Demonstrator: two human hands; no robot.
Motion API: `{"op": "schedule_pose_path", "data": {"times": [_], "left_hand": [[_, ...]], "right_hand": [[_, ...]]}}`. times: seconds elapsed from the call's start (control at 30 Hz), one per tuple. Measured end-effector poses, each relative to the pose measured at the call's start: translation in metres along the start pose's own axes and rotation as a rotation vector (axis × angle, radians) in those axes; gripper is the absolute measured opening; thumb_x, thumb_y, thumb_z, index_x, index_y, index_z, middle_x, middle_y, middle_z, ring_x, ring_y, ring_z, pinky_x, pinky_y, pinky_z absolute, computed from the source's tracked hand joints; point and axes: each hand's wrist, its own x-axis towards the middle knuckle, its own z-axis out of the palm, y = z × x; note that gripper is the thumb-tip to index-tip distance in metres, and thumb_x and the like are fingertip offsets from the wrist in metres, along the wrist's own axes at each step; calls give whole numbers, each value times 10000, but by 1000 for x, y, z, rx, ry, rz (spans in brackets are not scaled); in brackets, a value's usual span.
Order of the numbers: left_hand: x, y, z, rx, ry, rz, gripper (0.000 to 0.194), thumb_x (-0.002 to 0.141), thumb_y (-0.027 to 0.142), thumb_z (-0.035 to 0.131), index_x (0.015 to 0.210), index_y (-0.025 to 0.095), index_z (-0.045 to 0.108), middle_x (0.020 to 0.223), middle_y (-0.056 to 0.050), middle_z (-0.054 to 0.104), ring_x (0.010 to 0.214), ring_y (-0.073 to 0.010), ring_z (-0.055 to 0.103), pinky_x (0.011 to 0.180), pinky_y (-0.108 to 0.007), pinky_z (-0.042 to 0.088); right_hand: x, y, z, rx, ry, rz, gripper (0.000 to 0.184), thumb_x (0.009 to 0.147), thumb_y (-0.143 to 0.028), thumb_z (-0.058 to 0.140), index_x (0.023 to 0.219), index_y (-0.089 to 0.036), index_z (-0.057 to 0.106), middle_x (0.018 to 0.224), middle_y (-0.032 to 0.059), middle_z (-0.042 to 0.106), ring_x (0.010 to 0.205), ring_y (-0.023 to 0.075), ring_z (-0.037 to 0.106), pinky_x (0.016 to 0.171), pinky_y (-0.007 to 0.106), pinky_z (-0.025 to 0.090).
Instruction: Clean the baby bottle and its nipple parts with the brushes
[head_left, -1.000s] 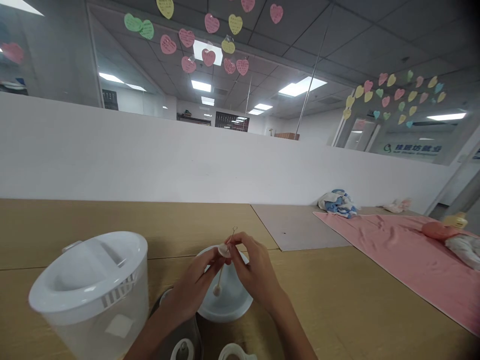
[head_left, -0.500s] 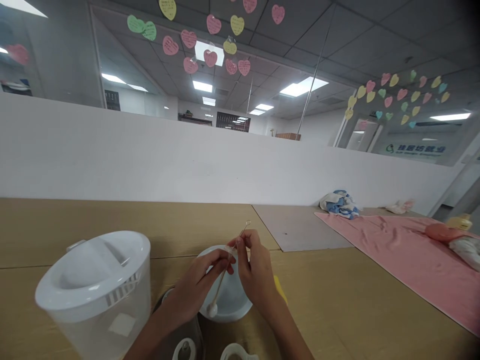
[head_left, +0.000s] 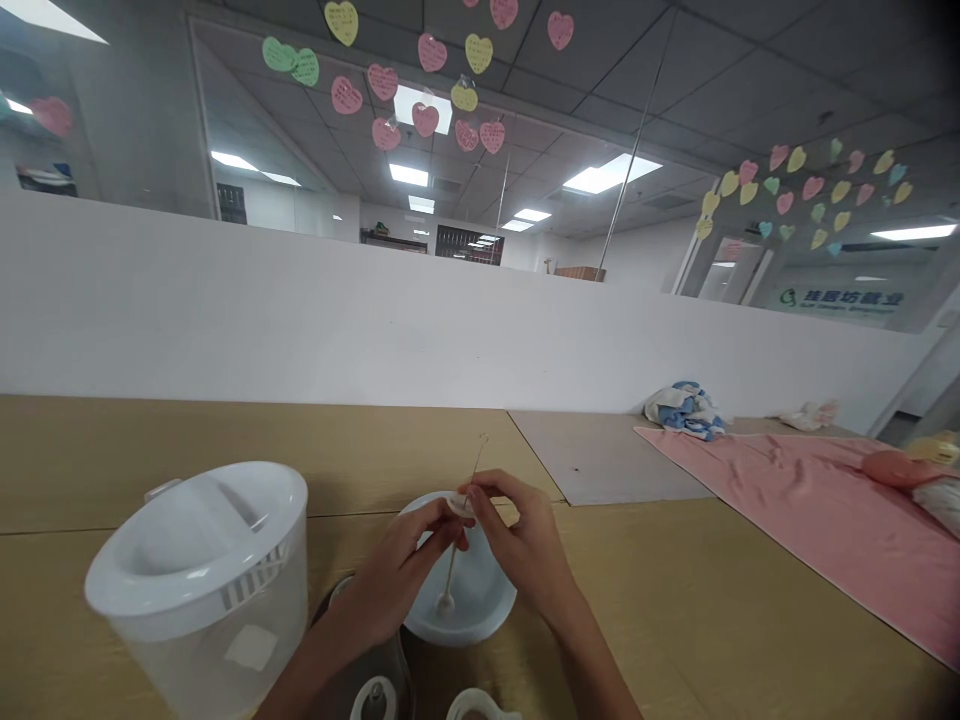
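Both my hands hold a thin stick brush [head_left: 459,540] above a white bowl [head_left: 480,600], with a fine wire loop at its top end and a small pale bulb at its lower end. A small pale disc [head_left: 460,505] sits on the stick, pinched between the fingers of my left hand [head_left: 397,575] and my right hand [head_left: 521,530]. My fingers partly hide the disc. The bulb hangs inside the bowl without touching it, as far as I can tell. To the left of my left hand stands a large translucent plastic jug [head_left: 199,590] with a white lid.
Below my left forearm lies a dark glass object [head_left: 360,665], and a white ring-shaped piece [head_left: 480,705] sits at the bottom edge on the wooden table [head_left: 675,600]. At the far right are a pink towel [head_left: 810,520] and a blue-and-white cloth [head_left: 684,410].
The brush has swung more upright, with its lower bulb moving right and up over the bowl. My hands have come closer around the disc. The whole view has drifted slightly.
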Motion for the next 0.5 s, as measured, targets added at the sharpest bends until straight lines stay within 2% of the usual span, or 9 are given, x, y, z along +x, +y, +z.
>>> {"op": "schedule_pose_path", "data": {"times": [0.07,0.13,0.2,0.5], "left_hand": [[1,1,1,-3,7,6,243,892,328,390,832,184,578,788,-9,601,782,-154,550,762,-244,404],[2,1,2,-14,4,4,241,890,327,395,841,187,584,785,-9,604,780,-154,554,760,-243,407],[3,0,3,-29,-3,-3,244,887,334,402,844,186,593,779,-11,609,779,-156,559,755,-245,412],[5,2,1,23,-41,-24,285,868,354,418,730,184,601,766,-8,640,761,-156,568,743,-238,413]], "right_hand": [[1,-2,-2,20,-39,15,167,847,-279,463,753,-191,569,745,30,654,718,144,628,565,207,475],[0,-2,-1,47,-32,55,172,863,-289,433,768,-194,542,736,31,648,699,140,629,492,187,452],[-1,0,2,53,-1,86,179,882,-312,402,782,-200,499,724,26,639,646,128,622,452,178,434],[-5,11,15,-118,176,126,190,908,-359,350,808,-216,427,627,-2,574,522,125,571,498,219,444]]}}
